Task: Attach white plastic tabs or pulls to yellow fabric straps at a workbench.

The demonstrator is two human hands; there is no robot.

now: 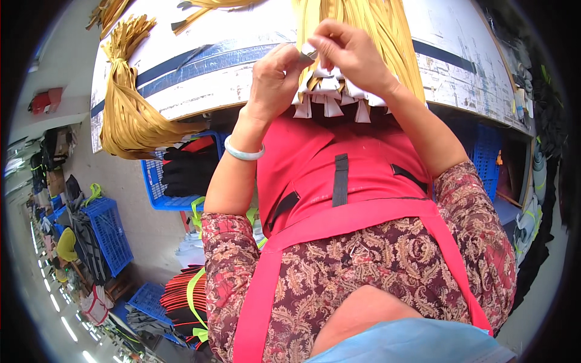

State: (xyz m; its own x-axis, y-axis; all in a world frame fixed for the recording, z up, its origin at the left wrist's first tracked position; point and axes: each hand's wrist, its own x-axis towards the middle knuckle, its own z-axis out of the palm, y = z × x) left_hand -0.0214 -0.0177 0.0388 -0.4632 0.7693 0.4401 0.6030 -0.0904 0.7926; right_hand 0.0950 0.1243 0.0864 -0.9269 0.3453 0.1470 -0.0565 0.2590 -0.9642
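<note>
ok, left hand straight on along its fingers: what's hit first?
The left hand likely meets the right hand first, past the small pale piece between them; depth is unclear.

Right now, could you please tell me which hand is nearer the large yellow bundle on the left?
Left: the left hand is right of the yellow bundle, apart; the right hand is farther right.
</note>
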